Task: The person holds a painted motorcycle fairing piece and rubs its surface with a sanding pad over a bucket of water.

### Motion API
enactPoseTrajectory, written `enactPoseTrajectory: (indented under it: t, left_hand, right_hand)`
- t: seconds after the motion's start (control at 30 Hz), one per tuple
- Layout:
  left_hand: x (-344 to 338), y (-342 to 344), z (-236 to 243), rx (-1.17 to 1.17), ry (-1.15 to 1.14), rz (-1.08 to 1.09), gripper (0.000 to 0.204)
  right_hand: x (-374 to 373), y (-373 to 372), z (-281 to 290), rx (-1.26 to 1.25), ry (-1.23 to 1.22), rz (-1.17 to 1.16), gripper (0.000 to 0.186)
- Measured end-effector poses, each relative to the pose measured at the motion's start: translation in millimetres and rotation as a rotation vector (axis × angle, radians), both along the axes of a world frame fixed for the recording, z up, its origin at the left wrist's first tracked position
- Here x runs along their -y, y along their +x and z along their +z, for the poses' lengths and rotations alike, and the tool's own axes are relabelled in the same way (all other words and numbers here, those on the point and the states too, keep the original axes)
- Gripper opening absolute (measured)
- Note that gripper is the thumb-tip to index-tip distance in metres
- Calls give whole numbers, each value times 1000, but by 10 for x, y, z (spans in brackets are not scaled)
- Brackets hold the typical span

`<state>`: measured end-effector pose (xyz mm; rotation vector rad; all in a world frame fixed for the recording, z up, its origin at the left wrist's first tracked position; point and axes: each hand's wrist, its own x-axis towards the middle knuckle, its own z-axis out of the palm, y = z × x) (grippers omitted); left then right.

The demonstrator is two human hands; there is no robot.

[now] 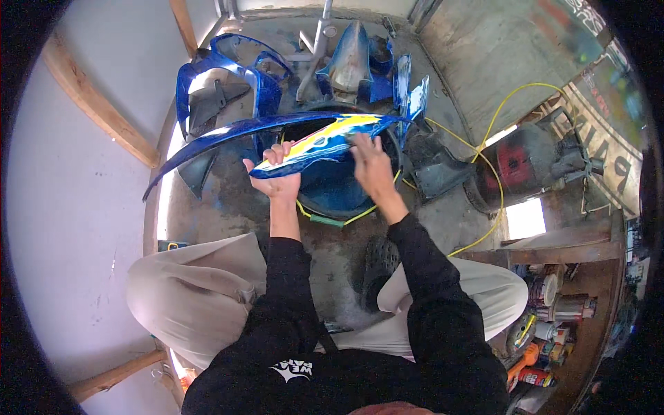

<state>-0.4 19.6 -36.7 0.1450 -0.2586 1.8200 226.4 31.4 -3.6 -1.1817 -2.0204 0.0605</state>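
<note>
Two hands [278, 182] [373, 168] at a blue panel [324, 142], left gripping, bucket [339, 213] beneath

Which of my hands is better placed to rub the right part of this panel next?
Probably your right hand: its fingers are at that part of the panel, though blur hides whether they touch. Your left hand grips the panel farther left, so it seems better kept for holding.

The stained grey floor [225, 221] carries a round dark tub [318, 209], an open blue panel [268, 97] beyond it on the left, a tapered blue-and-grey piece [351, 62] behind, blue-and-white panels [415, 100], a black plastic part [439, 166] and a red-and-black tank [515, 166]
</note>
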Motion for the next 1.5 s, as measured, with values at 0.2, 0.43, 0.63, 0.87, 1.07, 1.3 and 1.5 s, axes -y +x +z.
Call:
enactPoseTrajectory:
  t: [0.2, 0.43, 0.63, 0.87, 1.07, 1.3, 1.5]
  left_hand:
    - [32, -133, -106, 6, -23, 45, 68]
    - [68, -51, 51, 51, -56, 5, 66]
    - [63, -103, -50, 28, -26, 39, 65]
    - [70, -56, 6, -7, -14, 37, 65]
    - [53, -79, -53, -11, -17, 50, 66]
    - [65, 15, 44, 18, -33, 0, 66]
    - [58, -87, -44, -31, -40, 76, 64]
  right_hand:
    - [428, -572, 191, 15, 12, 309, 32]
    - [169, -251, 192, 27, -127, -21, 31]
    - [502, -779, 143, 30, 99, 277, 31]
    - [23, 19, 156, 40, -83, -59, 31]
    - [465, -688, 112, 97, 27, 267, 44]
    - [40, 4, 122, 163, -116, -76, 43]
    - [483, -749, 116, 78, 29, 226, 47]
